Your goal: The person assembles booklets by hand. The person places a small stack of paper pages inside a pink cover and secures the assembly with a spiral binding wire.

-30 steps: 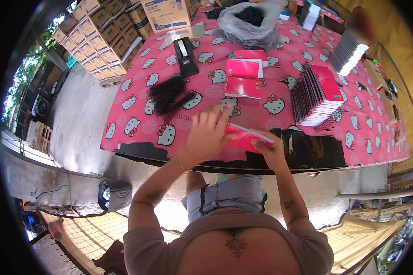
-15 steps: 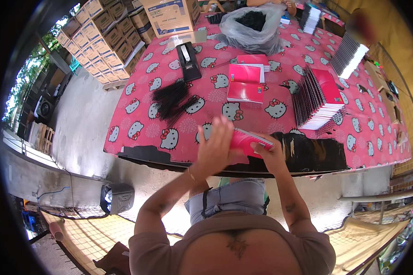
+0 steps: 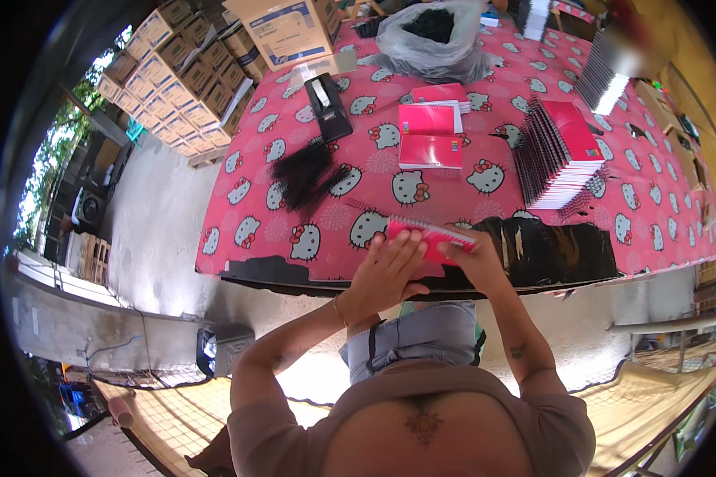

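Note:
Near the table's front edge I hold a pink spiral notebook [image 3: 435,239], its wire-bound edge facing away from me. My left hand [image 3: 390,269] lies flat across the cover's left part with the fingers stretched. Gripping the right end is my right hand [image 3: 479,259], its thumb on top. A thin dark coil [image 3: 366,208] sticks out past the notebook's left end. Beyond lie several pink notebooks [image 3: 429,151], and to their left a heap of loose black binding coils [image 3: 306,176]. A tall stack of bound pink notebooks [image 3: 561,159] stands to the right.
A black tape dispenser-like holder [image 3: 326,107] sits behind the coils. Farther back are a clear plastic bag [image 3: 429,60] of black coils and a cardboard box [image 3: 286,36]. Black torn covering [image 3: 541,254] lines the front edge. Stacked cartons [image 3: 179,83] stand left of the table.
My left hand, blurred and raised over the notebook before, now rests flat on its cover. The right hand keeps its grip on the right end. The whole view has shifted slightly.

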The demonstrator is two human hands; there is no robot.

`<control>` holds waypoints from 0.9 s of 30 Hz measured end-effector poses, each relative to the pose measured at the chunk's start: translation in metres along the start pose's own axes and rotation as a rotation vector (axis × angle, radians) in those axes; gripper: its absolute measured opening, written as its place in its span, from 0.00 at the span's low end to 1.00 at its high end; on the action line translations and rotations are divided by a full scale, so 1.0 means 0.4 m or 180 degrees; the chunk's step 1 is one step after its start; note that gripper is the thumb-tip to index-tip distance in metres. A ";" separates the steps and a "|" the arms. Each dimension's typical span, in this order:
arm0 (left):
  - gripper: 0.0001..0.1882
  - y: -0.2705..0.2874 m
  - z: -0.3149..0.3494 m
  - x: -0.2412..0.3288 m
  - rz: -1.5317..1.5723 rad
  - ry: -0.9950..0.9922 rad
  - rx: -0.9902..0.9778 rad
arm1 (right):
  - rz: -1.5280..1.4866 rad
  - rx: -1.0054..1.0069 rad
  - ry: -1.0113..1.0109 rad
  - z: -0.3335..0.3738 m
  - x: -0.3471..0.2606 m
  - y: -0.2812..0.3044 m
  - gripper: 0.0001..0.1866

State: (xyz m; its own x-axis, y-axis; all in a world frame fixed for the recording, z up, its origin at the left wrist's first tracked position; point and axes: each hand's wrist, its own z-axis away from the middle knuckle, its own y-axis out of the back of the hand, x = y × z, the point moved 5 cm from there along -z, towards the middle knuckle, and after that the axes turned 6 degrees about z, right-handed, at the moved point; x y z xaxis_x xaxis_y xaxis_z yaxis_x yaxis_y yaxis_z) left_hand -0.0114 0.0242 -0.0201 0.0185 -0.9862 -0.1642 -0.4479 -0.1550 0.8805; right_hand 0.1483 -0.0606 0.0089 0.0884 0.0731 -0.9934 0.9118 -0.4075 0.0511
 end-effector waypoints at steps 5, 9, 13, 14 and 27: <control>0.46 0.119 -0.188 -0.092 -0.0110 0.0873 -0.0235 | 0.0221 -0.0021 -0.0076 0.006 0.042 -0.010 0.16; 0.45 0.028 -0.123 0.025 0.0323 0.0635 -0.1553 | 0.0367 0.0028 0.0199 -0.002 0.052 0.024 0.16; 0.46 0.060 -0.198 -0.053 -0.0060 0.0775 -0.0100 | 0.0326 0.0020 0.0364 -0.025 0.072 0.010 0.17; 0.46 0.020 -0.150 0.009 0.0207 0.0612 -0.0048 | 0.0440 0.0004 0.0327 -0.014 0.108 0.027 0.17; 0.45 -0.006 -0.164 0.026 0.0561 0.0682 -0.0180 | 0.0677 -0.0077 0.0025 -0.010 0.151 0.032 0.19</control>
State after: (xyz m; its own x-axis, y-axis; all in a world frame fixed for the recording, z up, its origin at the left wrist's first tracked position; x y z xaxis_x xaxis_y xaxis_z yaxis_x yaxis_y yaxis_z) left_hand 0.0484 0.0106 0.0053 0.1360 -0.9870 0.0861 -0.4106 0.0229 0.9115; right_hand 0.1670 -0.0579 -0.0501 0.2829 -0.0050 -0.9591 0.8816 -0.3927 0.2620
